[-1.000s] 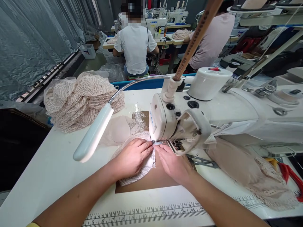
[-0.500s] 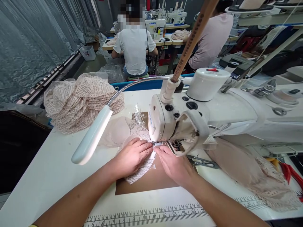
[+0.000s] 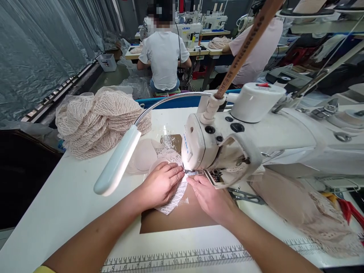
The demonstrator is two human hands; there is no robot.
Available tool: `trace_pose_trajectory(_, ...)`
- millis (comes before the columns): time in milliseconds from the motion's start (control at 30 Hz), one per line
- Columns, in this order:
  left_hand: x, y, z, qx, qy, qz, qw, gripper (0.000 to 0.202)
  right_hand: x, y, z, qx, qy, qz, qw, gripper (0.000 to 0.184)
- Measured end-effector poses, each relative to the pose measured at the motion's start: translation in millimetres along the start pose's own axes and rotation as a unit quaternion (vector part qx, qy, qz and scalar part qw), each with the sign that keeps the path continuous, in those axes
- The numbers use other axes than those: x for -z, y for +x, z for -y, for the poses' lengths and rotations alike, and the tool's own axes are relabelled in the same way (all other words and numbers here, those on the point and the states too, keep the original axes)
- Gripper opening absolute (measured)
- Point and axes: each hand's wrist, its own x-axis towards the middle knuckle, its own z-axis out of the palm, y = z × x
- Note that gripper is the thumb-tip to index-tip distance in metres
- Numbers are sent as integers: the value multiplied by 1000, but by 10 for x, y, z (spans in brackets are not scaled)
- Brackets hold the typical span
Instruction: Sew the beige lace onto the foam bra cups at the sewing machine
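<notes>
A lace bra piece [image 3: 174, 203] in pale beige lies under the needle end of a white sewing machine [image 3: 196, 146]. My left hand [image 3: 163, 182] rests flat on the lace, fingers stretched toward the presser foot [image 3: 190, 172]. My right hand [image 3: 209, 195] is closed at the lace's right edge, thumb and forefinger pinched close to the presser foot. The exact grip of its fingertips is partly hidden. Beyond my left hand, a moulded cup [image 3: 145, 155] and sheer fabric spread over the table. Brown sheeting [image 3: 170, 223] covers the surface beneath the work.
Stacked lace pieces [image 3: 99, 121] stand at the back left. A gooseneck lamp [image 3: 116, 161] arches over the table's left side. More beige fabric [image 3: 290, 204] and red-handled scissors [image 3: 348, 212] lie right. A printed ruler [image 3: 176, 259] runs along the front. Two people sit at machines ahead.
The lace has slid a little forward under the presser foot, and its lower tip is nearer my left hand. Both hands stay beside the needle. The whole view has shifted slightly.
</notes>
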Motion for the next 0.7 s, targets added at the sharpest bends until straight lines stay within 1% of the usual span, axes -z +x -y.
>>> trace_pose_trajectory(167,-27,-21,13,10,23,-3,1000,37,11,36,23,-14,-7,16,1000,39)
trace_pose_trajectory(333,-17,-62,12,13,34,-3,999,39,5,9,1,-8,-5,1,1000,41)
trace_pose_trajectory(533,15,-125,2,-36,13,5,999,39,73,-4,22,17,17,14,1000,40)
trace_pose_trajectory(700,17,-122,-6,-63,-11,11,998,35,87,17,41,40,7,-1,999,39)
